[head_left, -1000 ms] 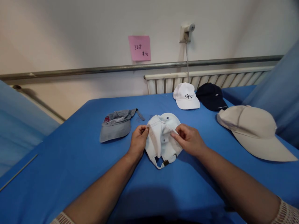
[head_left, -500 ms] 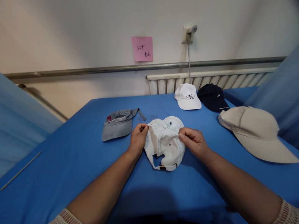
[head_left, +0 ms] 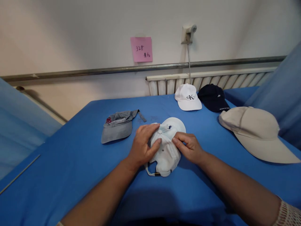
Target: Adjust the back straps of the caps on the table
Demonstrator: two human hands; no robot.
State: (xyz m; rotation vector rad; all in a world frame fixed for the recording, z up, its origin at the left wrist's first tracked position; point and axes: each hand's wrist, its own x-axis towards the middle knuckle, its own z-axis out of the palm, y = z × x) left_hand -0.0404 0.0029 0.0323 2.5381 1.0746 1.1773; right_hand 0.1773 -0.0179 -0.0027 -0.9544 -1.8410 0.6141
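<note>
A white baseball cap (head_left: 166, 153) with a small dark blue emblem rests on the blue-covered table in front of me, its brim pointing away and its back strap toward me. My left hand (head_left: 144, 145) lies over the left side of the crown, fingers stretched out and thumb apart from them. On the other side, my right hand (head_left: 189, 147) pinches the crown's fabric between thumb and bent fingers. To the left sits a grey cap (head_left: 117, 127) with a red patch, its strap sticking out behind.
A white cap with black letters (head_left: 188, 98) and a black cap (head_left: 213, 98) stand at the back. A large beige cap (head_left: 256, 128) sits at the right. A thin stick (head_left: 20, 173) lies far left. Behind the table are a radiator (head_left: 211, 78) and a metal rail (head_left: 98, 71).
My left hand has gone from pinching the cap's left edge to lying spread over its crown. My right hand has shifted slightly left, still pinching. The crown's fabric is drawn in.
</note>
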